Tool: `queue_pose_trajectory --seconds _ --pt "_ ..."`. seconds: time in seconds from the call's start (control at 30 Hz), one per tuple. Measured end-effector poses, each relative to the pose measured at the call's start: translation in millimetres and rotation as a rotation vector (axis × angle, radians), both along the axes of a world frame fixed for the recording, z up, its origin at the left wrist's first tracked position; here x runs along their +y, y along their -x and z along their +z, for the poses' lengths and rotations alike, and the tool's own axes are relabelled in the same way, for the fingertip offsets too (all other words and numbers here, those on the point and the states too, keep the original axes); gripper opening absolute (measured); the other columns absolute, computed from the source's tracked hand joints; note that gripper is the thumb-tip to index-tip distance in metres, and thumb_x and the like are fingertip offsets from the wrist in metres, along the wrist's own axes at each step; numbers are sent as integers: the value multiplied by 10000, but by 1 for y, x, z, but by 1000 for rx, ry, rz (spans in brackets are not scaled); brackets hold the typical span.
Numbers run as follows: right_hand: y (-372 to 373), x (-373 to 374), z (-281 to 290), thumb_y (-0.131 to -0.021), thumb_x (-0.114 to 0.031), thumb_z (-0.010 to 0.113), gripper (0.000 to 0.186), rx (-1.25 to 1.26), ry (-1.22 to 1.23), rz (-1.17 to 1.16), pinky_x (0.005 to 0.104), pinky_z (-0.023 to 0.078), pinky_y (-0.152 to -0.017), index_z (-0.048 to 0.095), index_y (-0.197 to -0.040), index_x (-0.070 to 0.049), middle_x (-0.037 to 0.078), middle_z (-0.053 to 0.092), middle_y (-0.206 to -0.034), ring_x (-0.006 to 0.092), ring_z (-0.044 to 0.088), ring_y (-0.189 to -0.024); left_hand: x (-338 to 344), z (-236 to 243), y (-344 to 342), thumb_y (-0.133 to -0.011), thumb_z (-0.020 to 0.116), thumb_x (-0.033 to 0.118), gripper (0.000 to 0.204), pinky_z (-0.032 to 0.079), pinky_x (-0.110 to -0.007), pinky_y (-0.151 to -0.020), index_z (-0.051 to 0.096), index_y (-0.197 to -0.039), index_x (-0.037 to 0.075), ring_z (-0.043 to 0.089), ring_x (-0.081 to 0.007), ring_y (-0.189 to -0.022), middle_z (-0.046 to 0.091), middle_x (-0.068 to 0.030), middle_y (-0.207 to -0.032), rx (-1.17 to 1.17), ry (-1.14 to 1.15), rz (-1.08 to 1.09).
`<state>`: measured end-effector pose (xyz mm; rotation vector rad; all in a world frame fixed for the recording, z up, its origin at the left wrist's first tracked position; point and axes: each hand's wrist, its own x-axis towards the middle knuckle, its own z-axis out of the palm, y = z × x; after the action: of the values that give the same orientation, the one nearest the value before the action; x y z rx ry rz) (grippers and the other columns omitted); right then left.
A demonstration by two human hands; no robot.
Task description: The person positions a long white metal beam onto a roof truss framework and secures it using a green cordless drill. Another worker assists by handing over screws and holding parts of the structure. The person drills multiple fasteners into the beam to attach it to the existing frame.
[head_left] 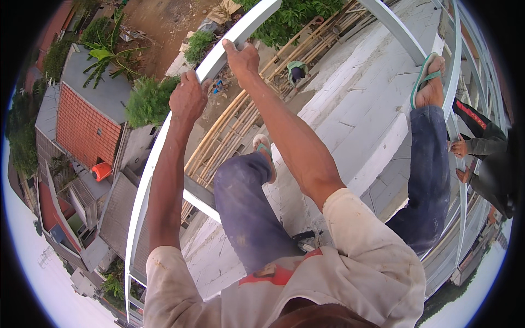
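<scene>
Two bare forearms reach up from a short-sleeved beige shirt [355, 279] with a red patch, which fills the view at 6 o'clock. Dark blue, dusty long trousers [251, 208] cover the bent legs, one near the centre, the other toward 4 o'clock.

The left hand [187, 97], between 10 and 11 o'clock, grips a long pale silver-white metal beam [252, 23], its fingers curled over the edge. The right hand [242, 61], just short of 12, also grasps the beam, further up its length, close to its partner but apart from it. The beam sweeps from 12 o'clock past both hands, down the left side to between 7 and 8.

Green-strapped flip-flops are on both feet: the left foot [262, 144] close to the centre, the right foot [430, 90] at 2 o'clock, just beside the lower end of a second pale metal beam [398, 34]. A pale grey block wall [353, 128] spreads from the centre toward 2.

At 3 o'clock a co-worker's hand [459, 147] in a dark grey sleeve is at a slim metal bar; its exact hold I cannot tell.

Lower down, tan bamboo poles [232, 136] slant from the centre-left up to 1 o'clock, with a green-clad person [297, 74] near them. Furthest off lie an orange-red tiled roof [87, 126] between 9 and 10, a rounded orange tank [101, 171] at 9, and brown bare earth [161, 27] at 11.
</scene>
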<state>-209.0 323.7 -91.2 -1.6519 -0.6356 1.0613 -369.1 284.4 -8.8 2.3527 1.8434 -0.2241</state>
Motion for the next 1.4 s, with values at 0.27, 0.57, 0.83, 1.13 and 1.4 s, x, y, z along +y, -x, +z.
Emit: queue_pose_trajectory --seconds 0.27,0.57,0.83,1.13,1.4 --pt "-10 5 5 -926 -457 770 619 234 108 50 408 585 -782 580 -1236 44 125 647 -1075 242 641 -944 13 -23 -3 -947 705 450 512 549 -510 -848 519 -1100 -2 611 -374 -1094 543 -183 -1118 -237 -332 -125" --pt "-8 -2 28 -1010 -511 626 527 646 150 137 461 537 -747 558 -1273 -59 92 591 -1121 230 574 -954 12 -27 -24 -893 751 402 483 462 -477 -840 533 -1085 16 555 -338 -1083 535 -160 -1111 -204 -442 -61" --pt "14 9 1 -965 -623 603 550 908 52 -10 261 411 -599 535 -1212 -137 40 560 -1070 140 490 -821 19 -30 -21 -843 790 414 492 491 -449 -828 570 -1070 37 592 -287 -1025 564 -117 -1048 -258 -475 -7" --pt "30 18 -12 -877 -626 667 594 867 13 -26 238 432 -543 515 -1210 -159 24 580 -1044 126 596 -798 19 -29 -17 -872 772 392 467 523 -459 -905 580 -1087 25 614 -312 -1105 592 -133 -1091 -367 -397 52" --pt "-6 -19 15 -1002 -592 535 815 -418 -27 153 438 481 -974 340 -1482 37 185 545 -1254 259 556 -1180 21 -27 -17 -846 783 266 419 530 -456 -928 561 -1097 14 623 -304 -1106 582 -141 -1100 -337 -345 50"
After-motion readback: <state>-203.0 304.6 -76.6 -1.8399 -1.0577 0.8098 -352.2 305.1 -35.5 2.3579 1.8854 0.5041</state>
